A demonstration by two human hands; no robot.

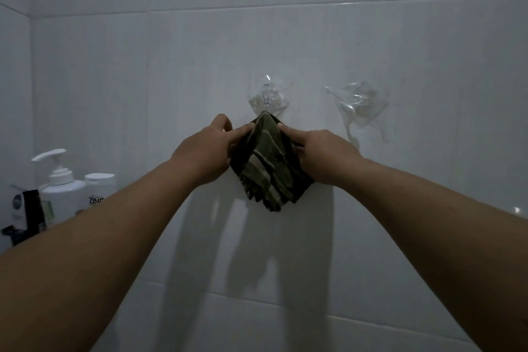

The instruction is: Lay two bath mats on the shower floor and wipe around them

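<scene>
A white tiled wall (143,80) fills the view. On it, a striped green cloth (268,163) hangs from a clear hook (267,97). The left hand (205,151) and right hand (320,154) both pinch the cloth's upper edges. Bottles (64,188) stand far left.

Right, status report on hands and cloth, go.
Left grip and right grip both pinching the dark green striped cloth. Cloth top at the clear plastic wall hook. Nothing in the way.

hands 2 (204,156) | cloth 1 (268,163) | hooks 2 (267,96) | bottles 2 (61,188)
</scene>
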